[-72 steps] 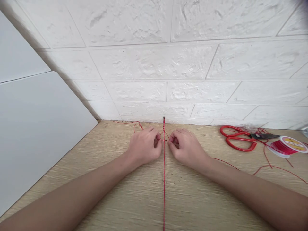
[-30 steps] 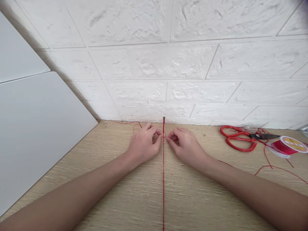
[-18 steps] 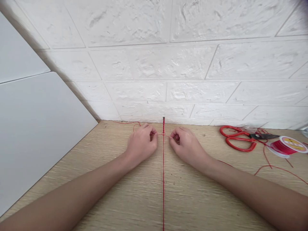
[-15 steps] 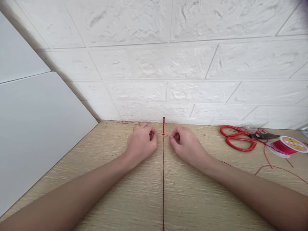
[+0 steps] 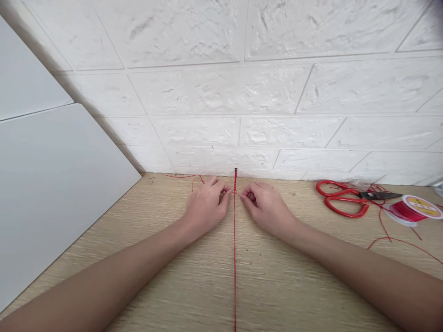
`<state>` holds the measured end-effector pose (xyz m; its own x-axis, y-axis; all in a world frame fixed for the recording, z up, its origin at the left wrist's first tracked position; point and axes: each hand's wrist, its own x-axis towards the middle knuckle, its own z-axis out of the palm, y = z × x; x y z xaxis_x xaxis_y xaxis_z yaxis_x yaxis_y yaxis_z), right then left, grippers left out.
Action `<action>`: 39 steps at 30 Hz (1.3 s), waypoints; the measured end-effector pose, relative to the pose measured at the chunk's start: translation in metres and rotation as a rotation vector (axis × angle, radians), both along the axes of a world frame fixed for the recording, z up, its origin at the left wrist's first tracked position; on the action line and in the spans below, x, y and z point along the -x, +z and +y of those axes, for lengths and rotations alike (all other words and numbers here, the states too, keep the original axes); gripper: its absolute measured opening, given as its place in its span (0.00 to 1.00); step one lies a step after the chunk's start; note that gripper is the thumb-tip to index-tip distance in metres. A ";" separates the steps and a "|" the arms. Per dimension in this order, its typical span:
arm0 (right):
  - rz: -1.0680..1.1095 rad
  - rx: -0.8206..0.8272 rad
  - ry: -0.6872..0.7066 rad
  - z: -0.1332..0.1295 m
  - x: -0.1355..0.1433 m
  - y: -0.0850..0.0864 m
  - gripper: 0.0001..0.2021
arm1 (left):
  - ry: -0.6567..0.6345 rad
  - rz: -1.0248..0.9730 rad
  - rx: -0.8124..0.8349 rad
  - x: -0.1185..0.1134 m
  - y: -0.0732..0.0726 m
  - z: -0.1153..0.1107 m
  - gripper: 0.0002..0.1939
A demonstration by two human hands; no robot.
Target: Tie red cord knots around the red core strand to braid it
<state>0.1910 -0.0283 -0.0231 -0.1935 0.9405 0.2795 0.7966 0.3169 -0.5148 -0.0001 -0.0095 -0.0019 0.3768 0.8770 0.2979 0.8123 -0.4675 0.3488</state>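
Red cord [image 5: 235, 258], straight down our middle, ran from the dark pin [image 5: 236, 169] at the wall [image 5: 277, 129], and there, the loop [image 5: 234, 191] crossing it had just shrunk to a tiny ring below the knotted stretch [image 5: 236, 182]! We judged it nearly drawn snug. Our left hand [image 5: 206, 203] and right hand [image 5: 268, 206] had edged inward, almost closed, each pinching thin red thread [image 5: 238, 194].

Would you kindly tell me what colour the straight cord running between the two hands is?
The cord is red, best seen in the head view.
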 end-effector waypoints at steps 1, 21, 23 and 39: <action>-0.006 -0.004 -0.005 0.000 0.000 0.000 0.07 | 0.008 0.001 -0.001 0.000 0.000 0.000 0.11; 0.062 -0.043 -0.053 0.001 0.000 -0.005 0.06 | 0.084 -0.001 0.023 0.000 0.001 0.001 0.11; 0.060 -0.047 -0.058 0.001 0.000 -0.005 0.06 | 0.090 -0.003 0.023 0.000 0.001 0.001 0.11; 0.060 -0.034 0.061 0.001 0.003 -0.001 0.12 | 0.009 0.089 0.008 -0.002 0.003 -0.003 0.14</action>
